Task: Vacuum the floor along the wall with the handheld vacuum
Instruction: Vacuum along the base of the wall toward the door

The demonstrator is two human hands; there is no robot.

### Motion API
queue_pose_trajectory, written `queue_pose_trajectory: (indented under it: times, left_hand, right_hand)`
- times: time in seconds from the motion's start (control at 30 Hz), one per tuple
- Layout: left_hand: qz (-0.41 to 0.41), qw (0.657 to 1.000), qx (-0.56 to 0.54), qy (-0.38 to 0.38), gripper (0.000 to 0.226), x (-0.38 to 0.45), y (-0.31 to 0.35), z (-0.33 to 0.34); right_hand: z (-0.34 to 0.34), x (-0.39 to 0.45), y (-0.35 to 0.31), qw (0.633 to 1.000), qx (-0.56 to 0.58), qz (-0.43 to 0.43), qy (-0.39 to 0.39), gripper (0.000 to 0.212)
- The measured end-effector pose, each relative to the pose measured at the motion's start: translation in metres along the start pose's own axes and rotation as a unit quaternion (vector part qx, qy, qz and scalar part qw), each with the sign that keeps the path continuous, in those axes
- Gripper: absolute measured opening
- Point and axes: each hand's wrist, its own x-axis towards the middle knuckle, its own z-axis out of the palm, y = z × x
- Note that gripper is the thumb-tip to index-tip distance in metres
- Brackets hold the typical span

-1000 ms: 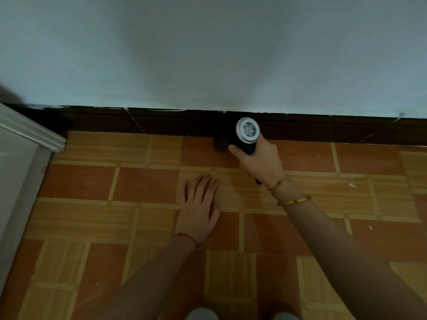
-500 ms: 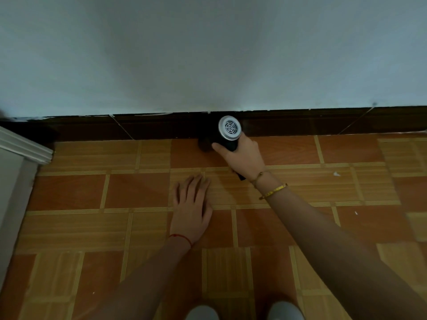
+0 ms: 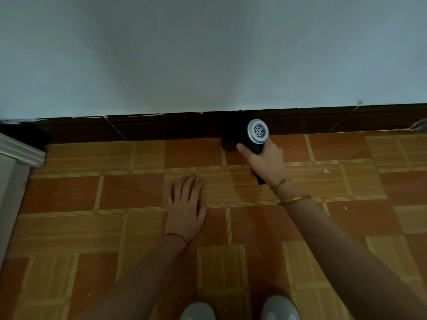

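my right hand (image 3: 265, 163) grips the black vacuum (image 3: 253, 137) right of the frame's centre, its dark front end against the dark baseboard (image 3: 161, 127) under the wall (image 3: 208, 54). my left hand (image 3: 186, 204) lies flat, fingers straight, on the floor (image 3: 115, 192) at centre, well apart from my right.

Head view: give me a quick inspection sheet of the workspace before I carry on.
Surface: tiled floor, orange and wood-pattern squares.
Job's things: handheld vacuum, nozzle down at the dark baseboard.
Clutter: small white specks on tiles right of the vacuum.
Hands: right hand grips the vacuum; left hand lies flat on the floor, fingers straight.
Cables: nothing seen.
Surroundings: pale wall; white door frame at left.
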Motion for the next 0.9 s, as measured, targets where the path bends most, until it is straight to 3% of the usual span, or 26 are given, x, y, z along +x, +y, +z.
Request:
queue_pose_trajectory:
  times: [0.1,0.33,0.57,0.9]
  left_hand:
    - [-0.002,1.000,0.000,-0.004,0.053,0.000,0.000,0.000]
    - [-0.001,1.000,0.003,-0.004,0.054,0.000,0.000,0.001]
    - [-0.002,1.000,0.001,-0.007,0.054,-0.001,0.001,0.000]
    - [0.007,1.000,-0.006,0.009,0.053,0.000,-0.001,0.001]
  right_hand:
    - [-0.009,0.004,0.004,0.999,0.018,0.025,0.024,0.053]
    - [-0.028,-0.001,0.028,0.991,0.042,0.067,0.109,0.078]
    - [0.004,-0.005,0.006,0.999,0.034,0.021,0.032,0.057]
    - [0.058,0.005,-0.035,0.996,0.010,-0.052,-0.066,0.070]
